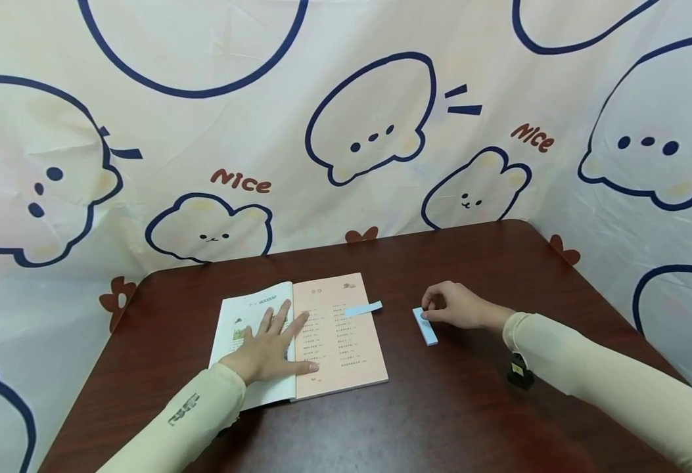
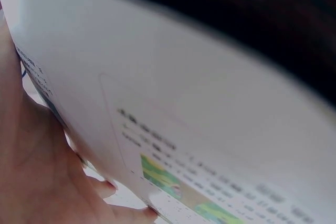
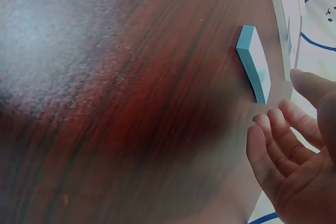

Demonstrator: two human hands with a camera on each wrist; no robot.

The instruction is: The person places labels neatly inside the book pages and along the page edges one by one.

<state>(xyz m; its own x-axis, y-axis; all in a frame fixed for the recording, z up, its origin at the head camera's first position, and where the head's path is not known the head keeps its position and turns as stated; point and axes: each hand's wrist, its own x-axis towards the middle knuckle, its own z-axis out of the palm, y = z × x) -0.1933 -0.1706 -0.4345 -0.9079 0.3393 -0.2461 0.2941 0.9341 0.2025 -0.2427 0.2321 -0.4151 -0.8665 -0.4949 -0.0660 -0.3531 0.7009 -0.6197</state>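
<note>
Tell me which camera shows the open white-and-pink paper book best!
The head view: both pages of the open paper book show, though the left hand covers part. The left wrist view gives only a blurry close-up; the right wrist view, just a thin edge.

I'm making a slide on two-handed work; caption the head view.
Left hand on an open book, blue strip jutting past its edge; right hand by a pad.

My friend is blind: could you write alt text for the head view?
A person's left hand rests spread on an open paper book on a dark brown table; the right hand is at the far end of a pale blue rectangular pad. A pale blue paper strip juts past the book's pink right page.
</note>
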